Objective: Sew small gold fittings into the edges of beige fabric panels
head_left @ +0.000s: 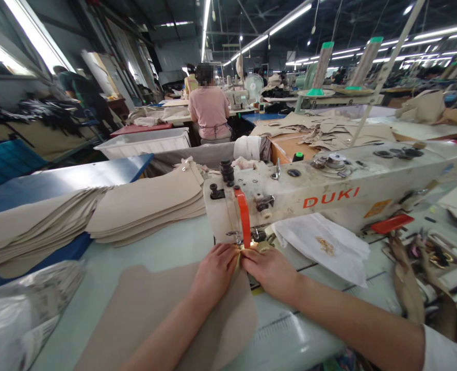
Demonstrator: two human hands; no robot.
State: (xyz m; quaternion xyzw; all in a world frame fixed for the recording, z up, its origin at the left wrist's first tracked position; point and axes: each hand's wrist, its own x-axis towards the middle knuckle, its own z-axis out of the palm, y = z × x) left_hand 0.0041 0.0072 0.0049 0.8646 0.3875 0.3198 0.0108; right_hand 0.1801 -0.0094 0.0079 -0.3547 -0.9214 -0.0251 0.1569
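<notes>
A matt beige flexible panel with curved edges (154, 293) is lying on a glossy pale-green worktable (104, 263), its far edge meeting the hands. The left hand (218, 268) is pinching that edge between bunched fingers and thumb; the right hand (269, 270) is touching it with bent fingers, its grip being unclear. Both hands are hiding the stitching point of a scuffed white sewing machine (282, 188). Alongside, a crumpled white sheet (309, 239) is bearing small gold-coloured pieces (325, 246). Farther left, layered beige panels (151, 201) are lying stacked; beyond, a person in pink (210, 111) is sitting.
</notes>
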